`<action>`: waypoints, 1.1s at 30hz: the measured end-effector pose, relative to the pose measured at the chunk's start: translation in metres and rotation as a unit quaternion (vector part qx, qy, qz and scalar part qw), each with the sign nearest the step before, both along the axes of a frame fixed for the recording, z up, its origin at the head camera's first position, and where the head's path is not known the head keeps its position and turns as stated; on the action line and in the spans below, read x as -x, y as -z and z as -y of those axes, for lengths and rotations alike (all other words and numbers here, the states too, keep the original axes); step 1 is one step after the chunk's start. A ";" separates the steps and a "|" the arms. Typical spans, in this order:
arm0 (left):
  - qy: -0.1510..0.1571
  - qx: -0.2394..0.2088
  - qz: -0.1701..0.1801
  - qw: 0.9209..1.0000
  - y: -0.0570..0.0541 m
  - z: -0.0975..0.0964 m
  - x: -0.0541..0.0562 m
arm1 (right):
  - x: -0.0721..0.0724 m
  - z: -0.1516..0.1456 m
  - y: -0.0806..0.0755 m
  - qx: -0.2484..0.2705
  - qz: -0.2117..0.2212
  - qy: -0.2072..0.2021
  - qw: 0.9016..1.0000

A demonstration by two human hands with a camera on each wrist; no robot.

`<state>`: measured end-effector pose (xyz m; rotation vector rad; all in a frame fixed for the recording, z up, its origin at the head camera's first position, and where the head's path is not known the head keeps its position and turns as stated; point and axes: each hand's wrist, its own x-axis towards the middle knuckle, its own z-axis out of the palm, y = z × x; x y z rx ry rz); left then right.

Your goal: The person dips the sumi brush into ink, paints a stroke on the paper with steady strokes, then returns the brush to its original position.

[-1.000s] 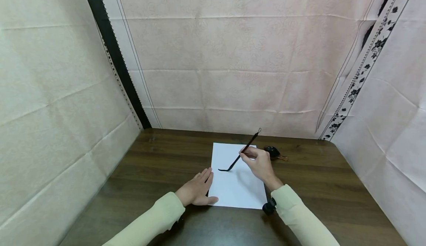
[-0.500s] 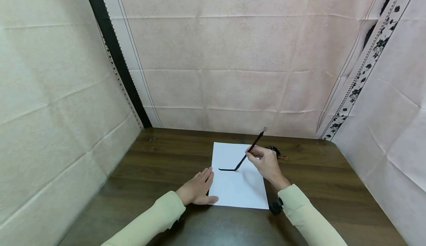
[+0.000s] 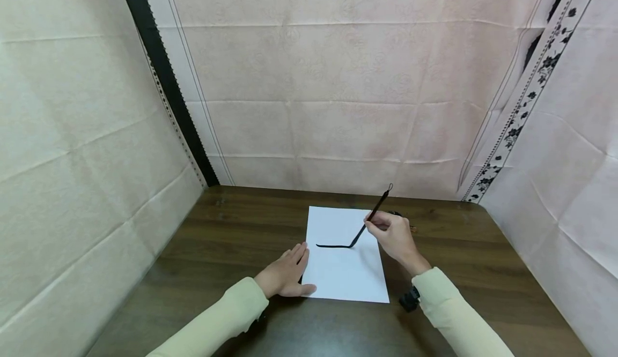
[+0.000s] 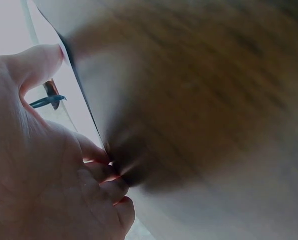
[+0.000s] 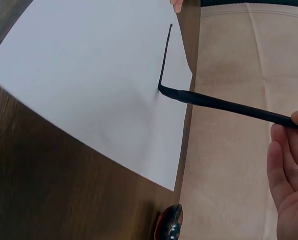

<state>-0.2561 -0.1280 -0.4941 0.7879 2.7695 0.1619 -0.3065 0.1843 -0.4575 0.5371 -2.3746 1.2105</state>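
Observation:
My right hand pinches the dark handle of a calligraphy brush, which slants up and to the right and has a small loop at its top. The brush's black tip is bent against a white sheet of paper. From the tip a thin, nearly level black ink line runs left across the sheet. At the paper's left edge my left hand rests with straight fingers, its thumb over the lower left of the sheet. In the left wrist view the thumb lies on the paper.
A brown wooden table bears the paper. Behind my right hand sits a shiny black and red object, mostly hidden in the head view. Pale cloth hangings stand at the back and both sides.
My right hand has moved rightward with the brush, and the ink line has grown longer to the right. The left hand has stayed in place on the paper's edge.

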 end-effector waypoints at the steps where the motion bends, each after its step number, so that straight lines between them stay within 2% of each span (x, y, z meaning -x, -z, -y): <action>1: 0.000 0.000 0.001 1.000 0.000 0.000 0.000 | 0.000 -0.001 -0.001 -0.004 0.001 0.002 1.000; 15: 0.001 -0.002 0.001 1.000 0.001 0.001 -0.001 | -0.006 -0.020 -0.004 -0.023 0.006 0.015 1.000; 26: -0.005 -0.003 0.001 1.000 -0.001 0.002 -0.001 | -0.006 -0.028 -0.005 -0.029 -0.008 0.013 0.999; 29: -0.005 -0.003 0.002 1.000 -0.001 0.002 -0.002 | -0.008 -0.027 -0.010 -0.030 -0.009 0.010 0.999; 33: -0.003 -0.006 0.001 1.000 0.001 0.002 -0.002 | -0.013 -0.028 -0.026 -0.023 -0.026 0.009 0.999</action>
